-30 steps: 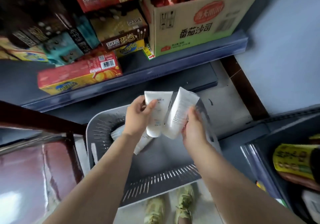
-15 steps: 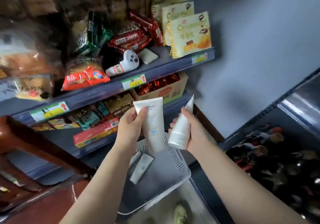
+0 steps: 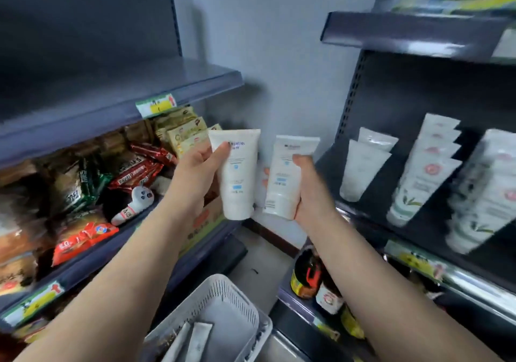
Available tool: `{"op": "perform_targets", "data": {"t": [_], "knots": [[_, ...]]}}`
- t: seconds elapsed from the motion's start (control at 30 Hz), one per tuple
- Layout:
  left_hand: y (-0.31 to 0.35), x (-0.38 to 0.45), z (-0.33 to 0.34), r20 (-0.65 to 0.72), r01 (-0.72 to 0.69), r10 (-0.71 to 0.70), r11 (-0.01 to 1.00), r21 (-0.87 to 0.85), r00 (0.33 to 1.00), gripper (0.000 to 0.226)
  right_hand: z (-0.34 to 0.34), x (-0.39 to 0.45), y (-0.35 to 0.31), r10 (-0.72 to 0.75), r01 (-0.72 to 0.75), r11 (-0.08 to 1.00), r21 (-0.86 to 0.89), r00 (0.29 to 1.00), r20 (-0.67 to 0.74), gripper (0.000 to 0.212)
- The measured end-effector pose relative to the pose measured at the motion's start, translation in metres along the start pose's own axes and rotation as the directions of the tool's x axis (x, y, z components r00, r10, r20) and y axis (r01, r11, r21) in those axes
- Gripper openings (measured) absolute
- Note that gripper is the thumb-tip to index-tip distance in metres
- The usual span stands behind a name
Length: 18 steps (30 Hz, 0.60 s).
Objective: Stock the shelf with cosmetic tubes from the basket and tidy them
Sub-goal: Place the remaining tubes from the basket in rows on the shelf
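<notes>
White plastic is what fills both hands: the left hand (image 3: 199, 166) grips a white cosmetic tube with blue print (image 3: 236, 173), thumb across its front and fingers curled behind, while the right hand (image 3: 308, 185) wraps its fingers round a second white tube with pale blue print (image 3: 284, 177). Both tubes stand crimped end up and cap end down, held side by side in the air, close but not touching, in front of a pale grey wall (image 3: 279, 54).

To the right, a dark metal shelf (image 3: 418, 222) carries upright rows of white tubes: two plain ones (image 3: 363, 166) at its near end, then tubes with a pink emblem and green leaf print (image 3: 421, 171), blurred further along. Below the arms sits a white slotted plastic basket (image 3: 223, 291) with two more white tubes (image 3: 192, 342) lying in it.

On the left, a grey-blue shelf unit (image 3: 111, 101) holds red and green snack packets (image 3: 117, 174). Dark bottles with red and yellow labels (image 3: 310, 275) stand under the cosmetics shelf.
</notes>
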<state>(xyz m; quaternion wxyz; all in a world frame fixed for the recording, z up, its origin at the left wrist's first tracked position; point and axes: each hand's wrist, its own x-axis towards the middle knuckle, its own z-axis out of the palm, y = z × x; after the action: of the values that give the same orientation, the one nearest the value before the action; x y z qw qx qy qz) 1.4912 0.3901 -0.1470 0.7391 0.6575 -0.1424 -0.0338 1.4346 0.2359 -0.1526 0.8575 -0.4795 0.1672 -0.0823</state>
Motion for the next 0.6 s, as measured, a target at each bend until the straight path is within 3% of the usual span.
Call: {"op": "perform_targets", "data": {"t": [0.13, 0.4, 0.6], "knots": [[0.019, 0.018, 0.039, 0.092, -0.034, 0.036, 0.999, -0.023, 0.995, 0.014, -0.023, -0.009, -0.033, -0.186, 0.177, 0.980, -0.092, 0.978, -0.097, 0.016], [0.032, 0.054, 0.095, 0.197, -0.020, 0.030, 0.998, -0.053, 0.980, 0.012, -0.055, -0.007, -0.074, -0.298, 0.269, 0.944, -0.190, 0.944, -0.143, 0.010], [0.022, 0.076, 0.113, 0.229, 0.028, -0.021, 0.999, -0.025, 0.973, 0.012, -0.074, 0.003, -0.088, -0.216, 0.175, 0.941, -0.290, 0.970, -0.114, 0.006]]}}
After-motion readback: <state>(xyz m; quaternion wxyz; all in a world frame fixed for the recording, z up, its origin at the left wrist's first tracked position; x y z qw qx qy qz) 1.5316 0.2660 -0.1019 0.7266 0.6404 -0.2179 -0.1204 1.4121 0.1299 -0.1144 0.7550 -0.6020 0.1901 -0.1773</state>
